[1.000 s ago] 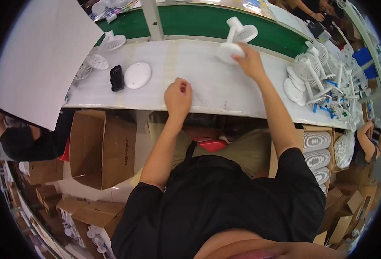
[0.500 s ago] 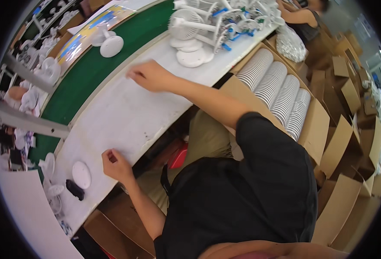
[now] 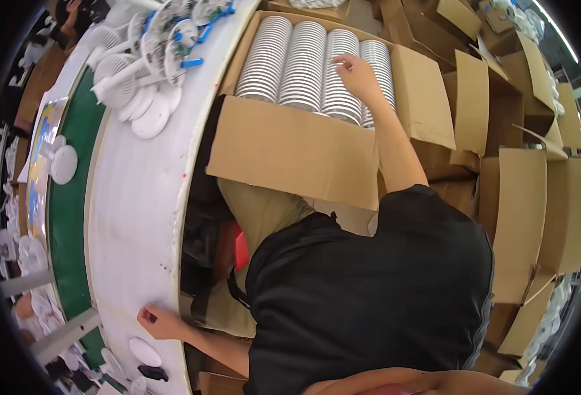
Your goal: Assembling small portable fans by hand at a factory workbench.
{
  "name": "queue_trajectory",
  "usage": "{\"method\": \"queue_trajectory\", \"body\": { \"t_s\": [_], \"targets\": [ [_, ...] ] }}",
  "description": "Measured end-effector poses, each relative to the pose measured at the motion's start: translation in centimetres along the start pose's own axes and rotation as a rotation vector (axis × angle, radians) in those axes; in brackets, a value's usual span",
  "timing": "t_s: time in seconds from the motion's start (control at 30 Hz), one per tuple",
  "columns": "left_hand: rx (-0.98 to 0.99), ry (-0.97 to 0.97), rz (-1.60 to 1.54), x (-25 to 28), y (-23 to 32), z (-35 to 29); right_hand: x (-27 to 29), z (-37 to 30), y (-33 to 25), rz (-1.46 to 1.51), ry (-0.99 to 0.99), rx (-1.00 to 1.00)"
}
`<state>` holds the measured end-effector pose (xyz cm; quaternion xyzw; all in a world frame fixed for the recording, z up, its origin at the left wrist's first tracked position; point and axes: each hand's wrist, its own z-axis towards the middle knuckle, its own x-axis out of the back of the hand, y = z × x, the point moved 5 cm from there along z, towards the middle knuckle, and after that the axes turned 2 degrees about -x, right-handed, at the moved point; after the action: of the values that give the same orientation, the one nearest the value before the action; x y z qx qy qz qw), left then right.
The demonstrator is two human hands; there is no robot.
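My right hand [image 3: 359,78] is over a cardboard box [image 3: 290,148], above the third of several long rows of stacked round discs with pale rims [image 3: 340,76]. Its fingers are bent and a little apart, and I see nothing between them. Whether the fingertips touch the discs I cannot tell. At the near end of the white table [image 3: 136,230], my left hand [image 3: 161,322] rests close to the edge, fingers curled in loosely around a hollow with nothing visible in it. Close by lie a white round disc [image 3: 145,352] and a small black part [image 3: 153,373].
A pile of white fan parts [image 3: 132,72] with blue connectors covers the table's far end. Along its left side runs a green belt [image 3: 70,217] carrying a white round-based part [image 3: 63,163]. Open cardboard boxes [image 3: 521,217] crowd the right. A metal bar [image 3: 66,336] crosses at lower left.
The view has turned to the right. My right hand has gone from above the table to the disc rows in the box. My left hand stays curled by the table edge.
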<state>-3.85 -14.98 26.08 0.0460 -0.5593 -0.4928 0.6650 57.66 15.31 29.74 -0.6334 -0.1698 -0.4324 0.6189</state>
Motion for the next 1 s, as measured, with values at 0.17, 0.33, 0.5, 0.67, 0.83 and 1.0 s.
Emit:
{"method": "queue_trajectory", "body": {
  "t_s": [0.17, 0.33, 0.5, 0.67, 0.83, 1.0],
  "targets": [
    [-0.041, 0.048, 0.041, -1.3, 1.6, 2.0, 0.3, 2.8, 3.9, 0.019, 0.048, -0.089],
    [-0.025, 0.050, 0.037, -3.5, 5.5, -7.0, 1.3, 7.2, 11.9, -0.425, 0.058, 0.265],
    [0.015, 0.056, 0.024, -2.0, 6.7, -8.5, -0.8, 11.5, 4.0, -0.119, 0.077, 0.486],
    [0.041, 0.064, -0.024, -2.9, 8.1, -9.8, -9.3, 4.7, -13.1, 0.282, -0.267, 0.856],
    [0.060, 0.064, -0.073, -3.3, 8.6, -10.9, -14.0, 0.2, -19.7, 0.333, -0.127, 0.949],
    [0.031, 0.047, -0.069, -4.2, 9.0, -11.2, -11.0, 3.6, -24.2, -0.291, 0.332, 1.136]
  ]
}}
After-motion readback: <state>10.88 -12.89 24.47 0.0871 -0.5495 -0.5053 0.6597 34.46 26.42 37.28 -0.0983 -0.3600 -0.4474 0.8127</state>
